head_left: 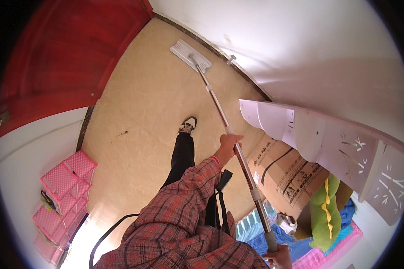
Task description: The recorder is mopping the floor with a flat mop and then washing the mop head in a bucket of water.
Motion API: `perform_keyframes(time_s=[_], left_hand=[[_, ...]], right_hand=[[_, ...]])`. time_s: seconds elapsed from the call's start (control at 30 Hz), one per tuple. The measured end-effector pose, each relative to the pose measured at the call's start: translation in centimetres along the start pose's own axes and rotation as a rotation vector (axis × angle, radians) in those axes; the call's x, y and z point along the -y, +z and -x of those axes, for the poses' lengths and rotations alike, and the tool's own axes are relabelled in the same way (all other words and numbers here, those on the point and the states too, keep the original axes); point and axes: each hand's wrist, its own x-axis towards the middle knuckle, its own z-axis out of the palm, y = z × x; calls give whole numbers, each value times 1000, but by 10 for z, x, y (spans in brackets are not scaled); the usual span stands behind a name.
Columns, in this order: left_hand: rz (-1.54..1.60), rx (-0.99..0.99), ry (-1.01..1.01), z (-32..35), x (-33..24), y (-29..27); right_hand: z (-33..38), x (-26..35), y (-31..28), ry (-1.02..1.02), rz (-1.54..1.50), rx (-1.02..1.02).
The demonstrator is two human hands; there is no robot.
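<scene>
A flat mop [220, 112] runs diagonally through the head view, from the lower right to the far corner of the floor [143, 112]. Its handle is a slim, polished metal tube with pale collars at the joints and a grey sleeve near the upper end. The mop head [189, 54] is a thin white rectangular pad lying flat on the floor, close beside the dark skirting at the foot of the white wall [300, 40].

The left hand [229, 147] is clenched around the middle of the tube, its arm in a red and grey plaid sleeve [184, 210]. The right hand [280, 256] grasps the tube near its upper end, at the lower edge of the picture.

The floor is glossy beige tile with a faint swirled pattern. A foot in a black and white sneaker [188, 125] stands on it, below the mop head. A red door [72, 54] fills the upper left. A pink dotted rack [65, 197] of open box shelves stands at the left wall. At right, a curved white panel [336, 143] with cut-out shapes hangs over a brown cardboard box [283, 170], a green cushion [324, 210] and blue cloth.
</scene>
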Motion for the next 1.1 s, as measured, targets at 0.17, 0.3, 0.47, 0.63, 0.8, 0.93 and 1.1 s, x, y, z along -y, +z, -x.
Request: perform_keyframes(time_s=[0.17, 0.3, 0.47, 0.63, 0.8, 0.93, 1.1], left_hand=[[19, -190, 111, 12, 1, 12], [-382, -212, 406, 13, 14, -5], [-666, -480, 544, 4, 28, -56], [-136, -132, 220, 2, 15, -68], [2, -205, 149, 3, 10, -52], [16, -207, 217, -21, -17, -84], [-87, -39, 131, -66, -14, -74]], right_hand=[[9, -10, 31, -550, 639, -679], [27, -10, 53, -435, 782, -889], [-1, -62, 42, -448, 300, -200], [-57, -129, 60, -384, -163, -80], [-35, -95, 76, -195, 352, -156], [-42, -71, 80, -223, 394, -148], [-57, 22, 129, -198, 412, -216]])
